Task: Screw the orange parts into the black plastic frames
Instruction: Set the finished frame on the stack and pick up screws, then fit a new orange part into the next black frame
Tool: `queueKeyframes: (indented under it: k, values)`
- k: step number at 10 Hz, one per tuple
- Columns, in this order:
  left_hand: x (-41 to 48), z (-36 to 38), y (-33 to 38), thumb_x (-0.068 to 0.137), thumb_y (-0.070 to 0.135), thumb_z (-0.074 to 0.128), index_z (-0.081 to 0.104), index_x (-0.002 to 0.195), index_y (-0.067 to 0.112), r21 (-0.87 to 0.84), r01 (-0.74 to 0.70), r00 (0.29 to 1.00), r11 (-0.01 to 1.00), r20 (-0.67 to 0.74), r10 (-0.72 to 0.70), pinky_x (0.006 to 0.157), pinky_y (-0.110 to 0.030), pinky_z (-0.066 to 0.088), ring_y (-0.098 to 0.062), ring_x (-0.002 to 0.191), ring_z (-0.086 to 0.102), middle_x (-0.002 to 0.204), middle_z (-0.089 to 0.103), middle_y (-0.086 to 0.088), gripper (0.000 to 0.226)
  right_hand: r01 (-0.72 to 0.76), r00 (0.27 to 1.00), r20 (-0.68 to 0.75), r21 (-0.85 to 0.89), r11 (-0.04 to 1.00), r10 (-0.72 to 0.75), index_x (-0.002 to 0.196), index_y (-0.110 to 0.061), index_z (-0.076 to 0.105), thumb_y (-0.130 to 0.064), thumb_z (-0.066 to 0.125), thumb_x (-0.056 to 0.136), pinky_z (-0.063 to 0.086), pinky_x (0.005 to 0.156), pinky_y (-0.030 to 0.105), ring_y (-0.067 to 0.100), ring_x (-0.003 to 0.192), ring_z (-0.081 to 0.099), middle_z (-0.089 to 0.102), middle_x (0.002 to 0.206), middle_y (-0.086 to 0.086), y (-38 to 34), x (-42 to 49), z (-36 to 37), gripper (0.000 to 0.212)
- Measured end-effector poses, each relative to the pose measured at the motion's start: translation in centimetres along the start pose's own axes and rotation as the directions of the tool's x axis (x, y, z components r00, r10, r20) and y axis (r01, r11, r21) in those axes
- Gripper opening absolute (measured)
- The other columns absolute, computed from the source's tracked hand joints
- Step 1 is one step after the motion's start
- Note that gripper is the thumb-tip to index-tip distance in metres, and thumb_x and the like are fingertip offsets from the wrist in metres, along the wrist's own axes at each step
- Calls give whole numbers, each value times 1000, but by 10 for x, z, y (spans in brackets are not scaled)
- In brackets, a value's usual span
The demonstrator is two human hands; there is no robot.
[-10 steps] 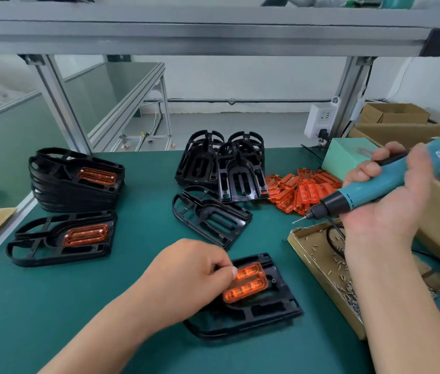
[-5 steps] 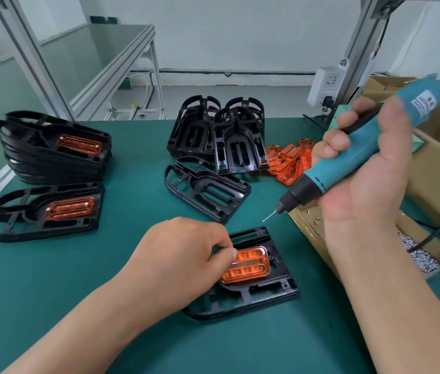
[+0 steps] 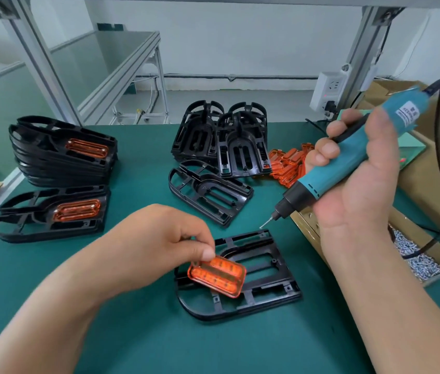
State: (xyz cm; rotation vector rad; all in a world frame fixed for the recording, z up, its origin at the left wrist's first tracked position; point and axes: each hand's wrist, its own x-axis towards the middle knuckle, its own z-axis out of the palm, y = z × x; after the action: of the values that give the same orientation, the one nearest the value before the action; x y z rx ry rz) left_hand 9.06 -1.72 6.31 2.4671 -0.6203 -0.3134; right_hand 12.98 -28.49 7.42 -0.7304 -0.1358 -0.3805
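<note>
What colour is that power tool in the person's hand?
Teal body with a black nose; the electric screwdriver is gripped by the right hand, seen in the head view.

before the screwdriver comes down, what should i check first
1. orange part seated in black frame: not ok, the left hand pinches it lifted and tilted, and the recess is open.
2. black frame flat on the mat: ok.
3. screwdriver under control: ok, the right hand grips its body.
4. screw loaded on the bit: cannot tell, too small.
5. bit over a screw hole: not ok, the tip hangs beyond the frame's far edge.
</note>
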Motion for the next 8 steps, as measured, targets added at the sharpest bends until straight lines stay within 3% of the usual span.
queueKeyframes:
  k: [1, 2, 4, 5, 6, 7, 8]
  values:
    - [-2, -7, -8, 93, 41, 75, 76, 91, 43, -1, -8, 999, 1000, 49, 8, 81, -39, 56, -5, 88, 69, 88, 74, 21, 4, -12, 1000, 11, -4, 1000, 12, 102, -16, 59, -35, 56, 108, 42, 61, 23, 11, 62, 51, 60, 88, -1, 2, -1, 0, 20]
    - [1, -1, -9, 95, 44, 72, 75, 100, 45, 17, -21, 1000, 1000, -1, 21, 85, -33, 56, 3, 92, 68, 93, 74, 28, 6, -15, 1000, 13, -9, 1000, 15, 102, -16, 59, -34, 56, 108, 41, 61, 23, 11, 62, 51, 61, 88, 0, 4, -2, 0, 20]
    - [1, 9, -4, 93, 58, 69, 72, 112, 49, -46, -54, 987, 998, -154, 46, 57, -14, 39, 0, 58, 54, 61, 57, 21, 21, -11, 1000, 13, 7, 1000, 11, 102, -16, 60, -35, 56, 108, 41, 61, 23, 11, 62, 52, 61, 88, -1, 3, -1, 0, 20]
    - [0, 14, 5, 89, 68, 63, 67, 121, 53, -14, -145, 981, 989, -130, 142, 64, -6, 40, 13, 70, 59, 78, 64, 34, 36, -15, 1000, 18, 5, 1000, 15, 103, -16, 60, -35, 57, 108, 42, 61, 23, 11, 62, 52, 61, 88, -1, 4, -1, 0, 20]
    - [2, 20, 13, 85, 82, 50, 53, 133, 59, 164, -216, 974, 963, -28, 224, 82, -5, 39, 19, 102, 57, 113, 62, 41, 54, -19, 1000, 19, 2, 1000, 19, 103, -16, 60, -35, 57, 108, 43, 60, 23, 11, 61, 52, 61, 88, 0, 5, -2, 0, 20]
    - [3, 23, 17, 85, 87, 42, 55, 133, 57, 287, -244, 968, 926, 9, 252, 79, -14, 44, 6, 101, 58, 101, 65, 30, 58, -14, 1000, 14, 7, 1000, 14, 104, -16, 60, -35, 57, 108, 43, 60, 23, 11, 61, 52, 60, 88, 0, 5, -1, 0, 19]
    - [3, 25, 17, 82, 88, 43, 58, 123, 51, 280, -217, 973, 935, -15, 230, 76, -23, 49, 3, 91, 61, 94, 65, 29, 57, -21, 1000, 11, 9, 1000, 21, 105, -16, 59, -36, 57, 108, 43, 61, 23, 11, 62, 52, 60, 88, -1, 4, -1, -1, 20]
